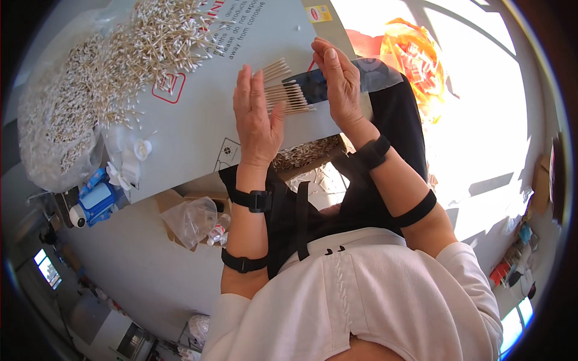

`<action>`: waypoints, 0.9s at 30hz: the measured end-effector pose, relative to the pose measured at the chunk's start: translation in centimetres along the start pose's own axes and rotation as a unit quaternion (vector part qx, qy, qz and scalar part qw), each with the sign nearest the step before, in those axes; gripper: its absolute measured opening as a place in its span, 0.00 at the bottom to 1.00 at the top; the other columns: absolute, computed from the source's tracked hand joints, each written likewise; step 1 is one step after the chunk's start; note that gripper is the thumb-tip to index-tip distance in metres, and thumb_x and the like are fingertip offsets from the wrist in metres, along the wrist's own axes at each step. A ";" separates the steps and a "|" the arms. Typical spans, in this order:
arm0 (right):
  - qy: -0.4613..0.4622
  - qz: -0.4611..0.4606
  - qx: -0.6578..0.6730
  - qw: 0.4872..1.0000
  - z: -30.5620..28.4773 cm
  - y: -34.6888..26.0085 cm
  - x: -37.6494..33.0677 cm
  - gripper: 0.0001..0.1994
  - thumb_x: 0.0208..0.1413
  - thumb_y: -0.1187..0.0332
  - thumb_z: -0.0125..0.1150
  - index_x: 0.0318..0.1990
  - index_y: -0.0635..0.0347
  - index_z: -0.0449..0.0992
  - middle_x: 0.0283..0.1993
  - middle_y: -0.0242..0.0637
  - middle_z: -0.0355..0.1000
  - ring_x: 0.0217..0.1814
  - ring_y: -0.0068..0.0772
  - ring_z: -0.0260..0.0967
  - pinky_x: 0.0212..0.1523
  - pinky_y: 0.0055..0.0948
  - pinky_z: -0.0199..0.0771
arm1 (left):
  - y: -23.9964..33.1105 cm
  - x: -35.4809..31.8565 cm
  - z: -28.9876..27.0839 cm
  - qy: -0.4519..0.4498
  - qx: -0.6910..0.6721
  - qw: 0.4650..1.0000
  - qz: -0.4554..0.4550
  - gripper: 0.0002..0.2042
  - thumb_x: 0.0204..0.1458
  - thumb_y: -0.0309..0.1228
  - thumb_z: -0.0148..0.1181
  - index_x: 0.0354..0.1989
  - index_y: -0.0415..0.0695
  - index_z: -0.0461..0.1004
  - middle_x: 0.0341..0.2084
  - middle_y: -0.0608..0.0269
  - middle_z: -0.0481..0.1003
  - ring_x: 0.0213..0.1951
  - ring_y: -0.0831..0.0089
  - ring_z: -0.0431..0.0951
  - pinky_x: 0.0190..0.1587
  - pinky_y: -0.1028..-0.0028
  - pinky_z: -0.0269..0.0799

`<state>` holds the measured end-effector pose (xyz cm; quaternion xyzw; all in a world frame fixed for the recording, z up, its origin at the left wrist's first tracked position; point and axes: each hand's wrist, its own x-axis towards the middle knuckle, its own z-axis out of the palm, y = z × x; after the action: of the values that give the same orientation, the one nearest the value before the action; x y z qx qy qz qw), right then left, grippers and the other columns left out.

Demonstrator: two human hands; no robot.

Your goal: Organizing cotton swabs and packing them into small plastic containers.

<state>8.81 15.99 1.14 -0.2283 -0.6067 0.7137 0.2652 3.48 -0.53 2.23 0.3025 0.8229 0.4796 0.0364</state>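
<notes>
Between my hands a row of cotton swabs [288, 98] lies side by side on the grey tabletop [192, 132], with a smaller bunch just beyond it. My left hand [257, 117] is at the left ends of the swabs, fingers stretched out and thumb apart. To the right, my right hand [340, 81] is held on edge with its fingers extended; nothing shows in its grip. A see-through plastic piece [379, 76], dark over the table, runs from the swabs' right ends past my right hand and over the table edge. Whether that hand touches it I cannot tell.
A big heap of loose swabs [126, 66] spills from a clear bag [36, 138] at the left. Near the table's left corner are a white roll [142, 149] and a blue packet [97, 197]. More swabs [307, 153] lie below the table edge. An orange bag [412, 66] is at the right.
</notes>
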 end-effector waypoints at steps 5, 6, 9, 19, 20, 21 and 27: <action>0.044 -0.003 0.052 0.998 0.0 -0.4 -3.9 0.22 0.70 0.58 0.46 0.58 0.70 0.70 0.61 0.40 0.67 0.63 0.28 0.64 0.65 0.27 0.62 | 1.5 -3.3 1.0 -0.175 0.294 0.937 0.068 0.40 0.55 0.48 0.57 0.72 0.43 0.49 0.73 0.54 0.45 0.73 0.55 0.44 0.71 0.49 0.38; 0.052 -0.006 0.032 0.998 0.1 -0.2 -4.4 0.22 0.70 0.59 0.46 0.58 0.70 0.70 0.62 0.40 0.66 0.63 0.28 0.64 0.66 0.27 0.62 | 1.7 -3.3 1.3 -0.175 0.303 0.935 0.054 0.40 0.55 0.48 0.56 0.72 0.43 0.48 0.73 0.53 0.45 0.73 0.54 0.43 0.71 0.49 0.38; 0.015 -0.044 -0.020 0.999 0.5 0.7 -4.6 0.18 0.69 0.62 0.46 0.57 0.67 0.70 0.64 0.43 0.64 0.66 0.33 0.61 0.65 0.29 0.60 | 1.5 -2.5 2.1 -0.135 0.332 0.933 0.031 0.42 0.56 0.49 0.57 0.72 0.41 0.46 0.72 0.47 0.44 0.73 0.54 0.43 0.71 0.50 0.37; -0.026 -0.125 -0.074 0.989 3.0 1.1 0.5 0.20 0.68 0.60 0.48 0.56 0.69 0.69 0.62 0.48 0.65 0.64 0.43 0.63 0.63 0.32 0.62 | -1.8 2.9 2.5 0.159 -0.165 0.971 -0.073 0.32 0.67 0.45 0.41 0.71 0.35 0.45 0.71 0.45 0.45 0.72 0.56 0.47 0.70 0.60 0.46; -0.049 -0.135 -0.078 0.987 3.1 0.9 1.3 0.20 0.68 0.59 0.49 0.56 0.69 0.69 0.61 0.49 0.67 0.62 0.44 0.66 0.61 0.32 0.64 | -1.6 3.2 2.8 0.144 -0.194 0.968 -0.071 0.32 0.67 0.46 0.41 0.70 0.35 0.45 0.69 0.45 0.48 0.70 0.56 0.51 0.69 0.61 0.48; -0.047 -0.133 -0.079 0.987 2.9 0.7 2.0 0.20 0.68 0.59 0.49 0.56 0.69 0.69 0.61 0.49 0.67 0.62 0.44 0.66 0.61 0.32 0.64 | -1.4 3.4 3.0 0.128 -0.224 0.964 -0.071 0.31 0.67 0.46 0.41 0.70 0.35 0.46 0.68 0.45 0.52 0.69 0.57 0.54 0.68 0.62 0.50; -0.175 -0.059 -0.158 0.970 1.3 -0.2 2.3 0.23 0.69 0.57 0.46 0.60 0.67 0.67 0.50 0.45 0.75 0.60 0.35 0.69 0.60 0.30 0.65 | -1.2 3.0 1.9 0.105 -0.276 0.951 -0.094 0.31 0.67 0.48 0.40 0.68 0.34 0.53 0.63 0.42 0.60 0.66 0.62 0.61 0.67 0.63 0.54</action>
<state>6.21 16.55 1.58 -0.1032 -0.7613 0.6205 0.1571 1.18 2.10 0.87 0.1494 0.6823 0.7115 0.0768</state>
